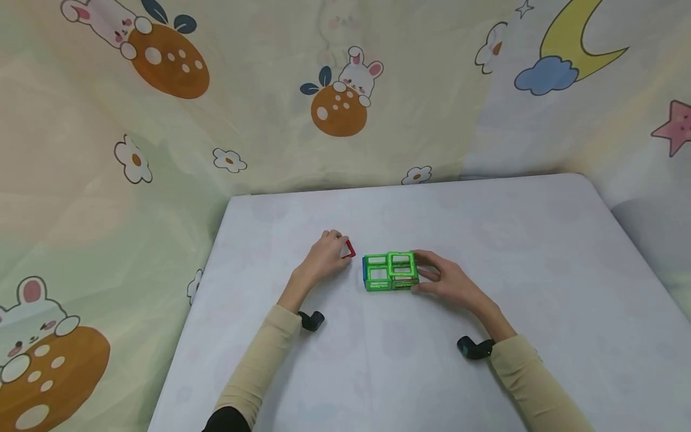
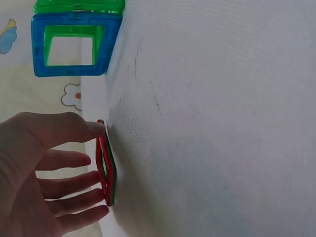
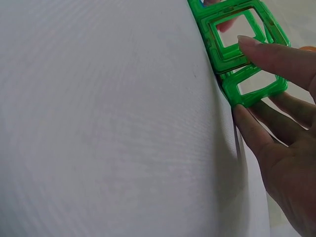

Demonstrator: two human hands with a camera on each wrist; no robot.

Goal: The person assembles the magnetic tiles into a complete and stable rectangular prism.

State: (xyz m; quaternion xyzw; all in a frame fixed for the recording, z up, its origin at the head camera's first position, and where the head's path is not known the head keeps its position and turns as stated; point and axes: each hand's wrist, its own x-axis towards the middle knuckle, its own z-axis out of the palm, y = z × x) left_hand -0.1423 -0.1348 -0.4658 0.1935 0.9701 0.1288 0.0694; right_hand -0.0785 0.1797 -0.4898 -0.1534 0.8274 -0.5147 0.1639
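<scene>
My left hand (image 1: 324, 258) pinches a thin red magnetic tile (image 2: 109, 170) between thumb and fingers. A green edge shows against the red one in the left wrist view. To its right on the table stands a box-like block of green magnetic tiles (image 1: 388, 273), apart from the red tile. A blue magnetic tile (image 2: 69, 71) forms the block's left end. My right hand (image 1: 453, 281) grips the block's right end. Its thumb lies on one green frame (image 3: 232, 64), while a fingertip touches the lower corner by the table.
A white-covered table (image 1: 410, 366) carries everything. Behind it and on the left hangs a printed cloth (image 1: 259, 108) with rabbits and flowers. Black wrist cameras (image 1: 475, 348) sit on both forearms, close above the table.
</scene>
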